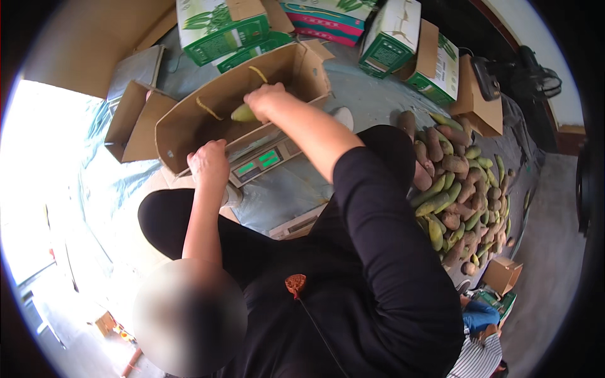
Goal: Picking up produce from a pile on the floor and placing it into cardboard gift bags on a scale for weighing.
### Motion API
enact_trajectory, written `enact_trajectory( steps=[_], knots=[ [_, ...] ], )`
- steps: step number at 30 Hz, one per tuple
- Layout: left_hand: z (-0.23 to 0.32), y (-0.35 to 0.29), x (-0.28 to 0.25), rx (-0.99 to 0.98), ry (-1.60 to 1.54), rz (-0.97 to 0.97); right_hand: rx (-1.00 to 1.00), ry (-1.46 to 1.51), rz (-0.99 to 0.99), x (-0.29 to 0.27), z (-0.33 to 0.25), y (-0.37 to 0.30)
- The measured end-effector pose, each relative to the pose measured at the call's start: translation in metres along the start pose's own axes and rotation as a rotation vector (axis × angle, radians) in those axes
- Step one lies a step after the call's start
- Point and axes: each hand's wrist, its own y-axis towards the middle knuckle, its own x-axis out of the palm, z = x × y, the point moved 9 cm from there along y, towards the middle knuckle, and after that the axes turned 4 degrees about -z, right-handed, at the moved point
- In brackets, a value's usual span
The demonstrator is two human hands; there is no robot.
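Observation:
An open brown cardboard box (179,129) with yellow rope handles sits in front of me on a digital scale (258,165) with a lit green display. My right hand (266,102) reaches into the box with its fingers closed around one end of a pale green radish (244,113). The other end of the radish points left, over the box's inside. At the near left edge of the box, my left hand (209,162) is closed over the cardboard rim. The box's near wall hides part of its floor.
A big pile of green and brownish-red root vegetables (463,189) lies to my right. Green-and-white printed cartons (389,38) stand along the far side. Left of the box is an open brown carton (135,126). Another person (482,340) is at the lower right.

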Motion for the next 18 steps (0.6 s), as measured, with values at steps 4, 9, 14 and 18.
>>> enact_trajectory(
  steps=[4, 9, 14, 18],
  knots=[
    [-0.009, 0.000, 0.003, -0.049, 0.047, -0.041, 0.163, 0.092, -0.129, 0.025, 0.007, 0.010],
    [-0.009, 0.011, 0.008, -0.035, 0.086, -0.059, -0.277, 0.333, 0.284, -0.045, 0.011, -0.030],
    [-0.027, 0.008, 0.007, -0.078, 0.044, -0.020, -0.447, 0.799, 0.318, -0.090, 0.069, -0.148],
    [-0.022, 0.012, 0.005, -0.037, 0.039, -0.041, -0.179, 1.148, 0.487, -0.043, 0.182, -0.249]
  ],
)
